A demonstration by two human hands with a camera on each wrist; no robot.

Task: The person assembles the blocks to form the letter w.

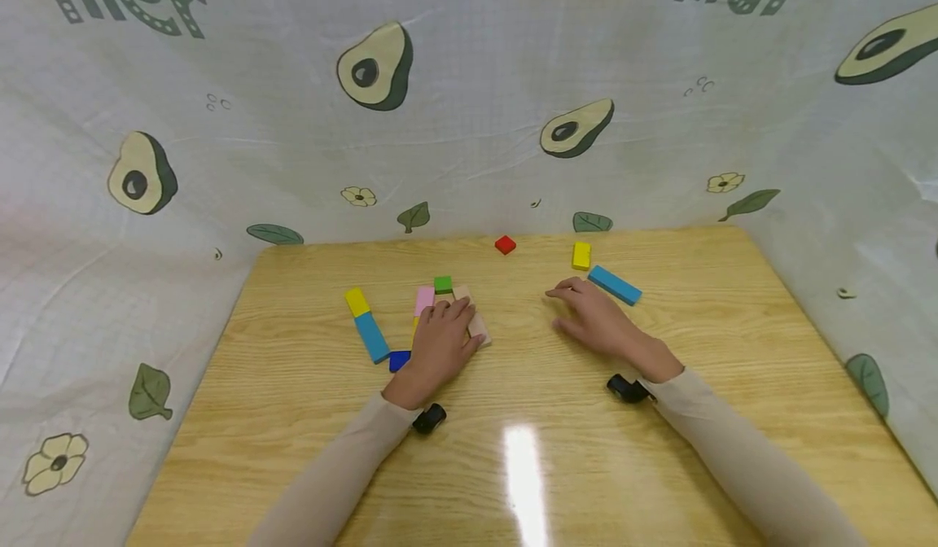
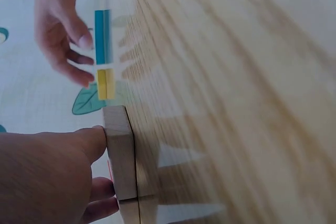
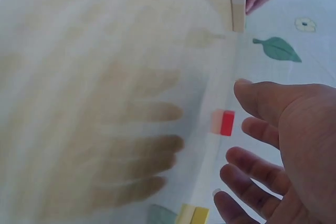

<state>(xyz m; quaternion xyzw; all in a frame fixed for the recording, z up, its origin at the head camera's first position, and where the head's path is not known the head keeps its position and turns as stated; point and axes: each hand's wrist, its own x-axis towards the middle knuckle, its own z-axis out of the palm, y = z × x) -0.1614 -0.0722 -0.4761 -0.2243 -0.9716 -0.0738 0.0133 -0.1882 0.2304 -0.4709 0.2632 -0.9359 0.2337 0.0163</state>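
My left hand (image 1: 440, 339) rests over a group of wooden blocks left of the table's middle. Its thumb and fingertips touch a plain wood block (image 2: 119, 153) lying flat, as the left wrist view shows. Beside those fingers are a pink block (image 1: 425, 298) and a green block (image 1: 443, 284); the hand covers part of the group. At its wrist side lies a dark blue block (image 1: 399, 360). My right hand (image 1: 597, 317) hovers over the table with fingers loosely extended and holds nothing. Nearest to it is a long light blue block (image 1: 615, 285), with a yellow block (image 1: 581, 255) behind.
A red block (image 1: 505, 244) lies at the table's back edge. On the left, a yellow block (image 1: 357, 301) and a light blue block (image 1: 372, 338) lie end to end. A printed cloth (image 1: 469, 124) hangs behind and along both sides of the wooden table (image 1: 293, 441).
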